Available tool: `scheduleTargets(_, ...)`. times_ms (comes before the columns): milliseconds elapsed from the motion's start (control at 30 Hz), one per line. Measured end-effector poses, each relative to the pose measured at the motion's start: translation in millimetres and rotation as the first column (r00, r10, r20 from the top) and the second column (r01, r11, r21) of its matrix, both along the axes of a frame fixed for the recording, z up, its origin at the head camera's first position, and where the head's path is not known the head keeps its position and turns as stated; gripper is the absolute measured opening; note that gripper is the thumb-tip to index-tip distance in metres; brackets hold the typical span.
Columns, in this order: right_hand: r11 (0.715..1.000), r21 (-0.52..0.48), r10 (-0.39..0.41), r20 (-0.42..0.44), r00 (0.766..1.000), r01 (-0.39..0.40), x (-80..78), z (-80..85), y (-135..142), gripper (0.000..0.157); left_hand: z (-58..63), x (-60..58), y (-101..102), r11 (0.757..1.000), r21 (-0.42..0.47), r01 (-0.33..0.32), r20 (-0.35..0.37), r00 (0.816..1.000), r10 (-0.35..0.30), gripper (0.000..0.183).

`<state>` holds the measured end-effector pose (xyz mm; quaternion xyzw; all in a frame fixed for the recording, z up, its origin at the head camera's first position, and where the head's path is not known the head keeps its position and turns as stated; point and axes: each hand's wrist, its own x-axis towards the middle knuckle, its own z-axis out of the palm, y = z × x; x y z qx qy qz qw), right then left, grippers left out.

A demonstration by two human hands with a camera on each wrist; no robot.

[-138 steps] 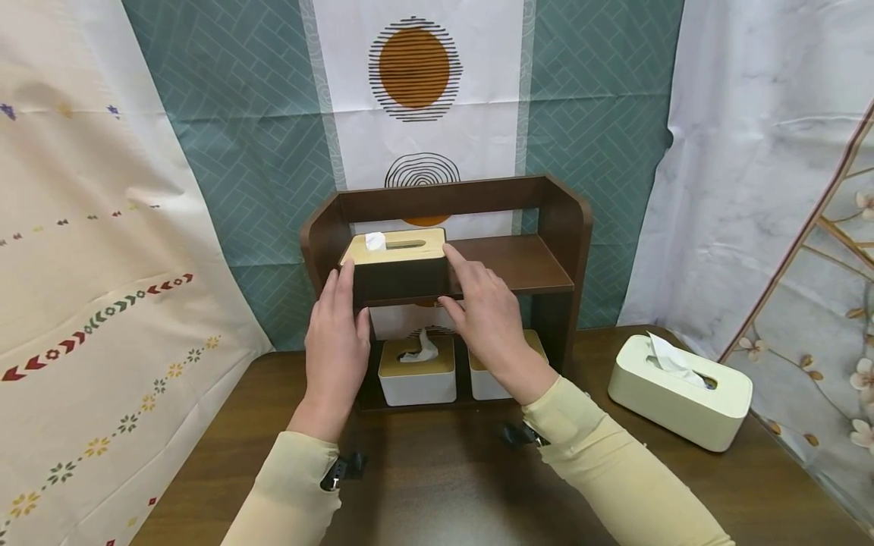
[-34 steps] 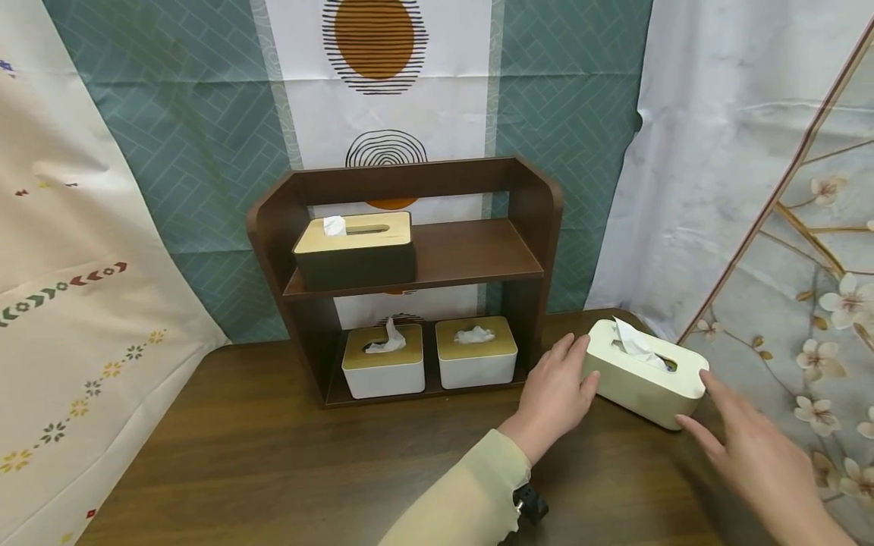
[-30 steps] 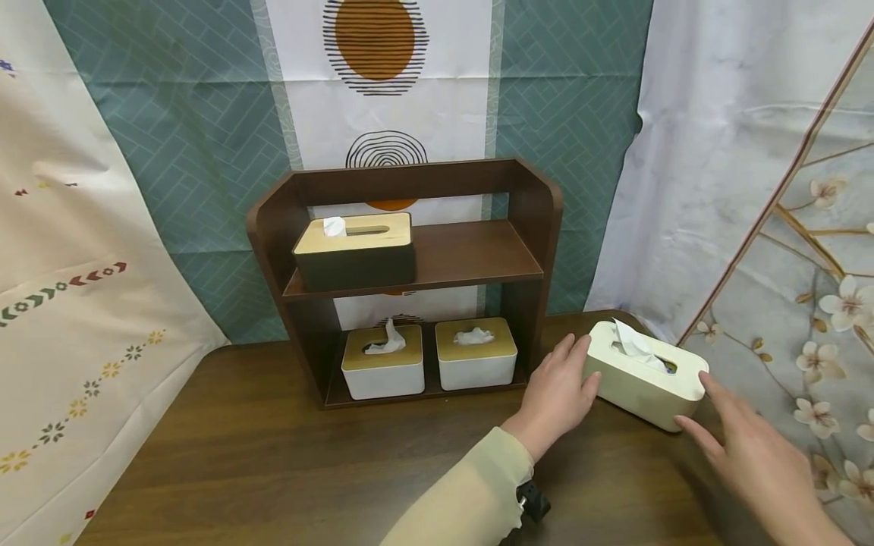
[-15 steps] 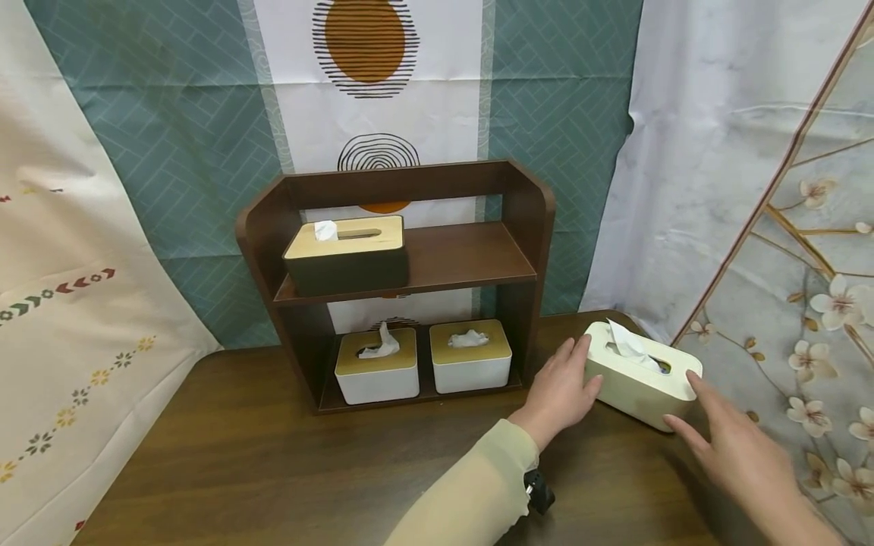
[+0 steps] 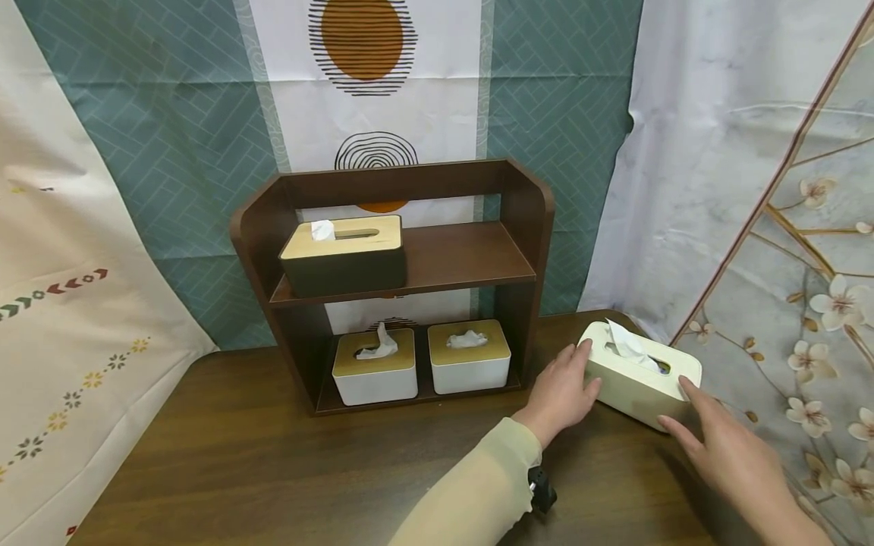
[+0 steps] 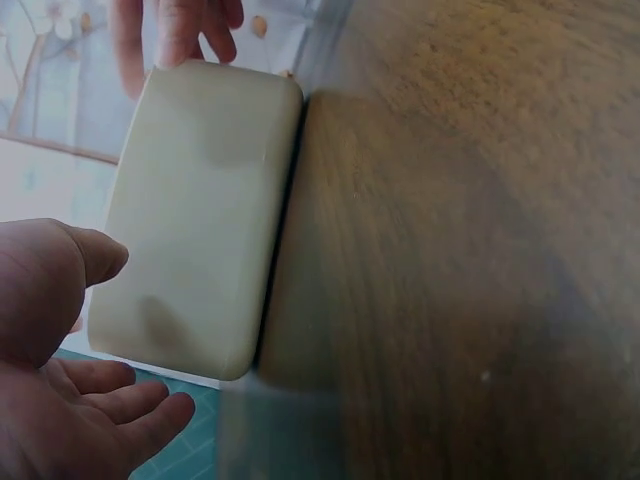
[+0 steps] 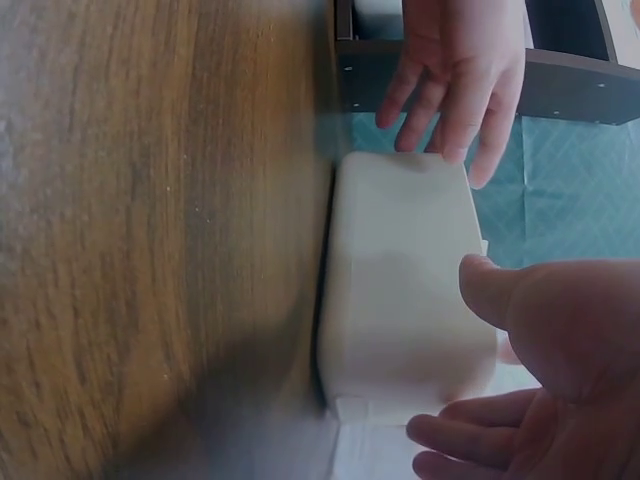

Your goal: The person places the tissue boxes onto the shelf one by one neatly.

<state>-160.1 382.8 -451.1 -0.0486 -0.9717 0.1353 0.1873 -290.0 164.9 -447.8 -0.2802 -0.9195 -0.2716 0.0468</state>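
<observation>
A cream tissue box [image 5: 631, 390] with a tissue sticking up from its slot stands at an angle on the right of the wooden table. My left hand [image 5: 560, 387] is at the box's left end, its fingers extended along it. At the opposite end is my right hand [image 5: 727, 447], its index finger by the top edge and its thumb lower, near the front corner. Both wrist views show relaxed fingers beside the box ends, not wrapped round it; firm contact is hard to tell. The box's underside lies along the table [image 6: 430, 250].
Behind stands a dark brown two-tier shelf [image 5: 464, 254]. A black tissue box [image 5: 344, 271] with a wood lid occupies its upper left. Two white tissue boxes, one left [image 5: 375, 385] and one right [image 5: 471, 374], share the lower tier. A floral curtain [image 5: 812, 303] hangs close on the right.
Both hands have left the black tissue box on the upper shelf and moved right to the cream one. Over the last second the right hand has edged closer; the head view has shifted slightly.
</observation>
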Motion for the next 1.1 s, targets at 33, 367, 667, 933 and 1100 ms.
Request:
scheduleTargets(33, 1.000, -0.001, -0.003, 0.012, 1.000, 0.003, 0.2, 0.3, 0, 0.077, -0.5, -0.6, 0, 1.000, 0.000, -0.002, 0.003, 1.000, 0.002, 0.067)
scheduleTargets(367, 1.000, -0.019, -0.021, 0.136, 0.990, 0.024, -2.3, 2.7, 2, 0.082, -7.3, -2.9, -5, 1.000, -0.010, 0.013, -0.013, 1.000, -0.013, 0.069)
scheduleTargets(667, 0.999, -0.026, -0.015, 0.156, 0.988, 0.019, -0.7, 1.5, -1, 0.084, -9.6, 0.1, -7, 1.000, 0.006, 0.007, -0.022, 1.000, -0.007, 0.067)
scheduleTargets(933, 0.999, -0.041, -0.008, 0.165, 0.986, 0.015, 2.8, 1.8, -2, 0.080, -15.6, 5.1, -10, 0.999, 0.034, 0.003, -0.100, 0.995, 0.001, 0.059)
scheduleTargets(1100, 0.999, -0.050, -0.001, 0.142, 0.990, 0.008, 5.8, 1.0, -3, 0.079, -15.5, 11.0, -14, 1.000, 0.023, -0.017, -0.161, 0.987, 0.020, 0.056)
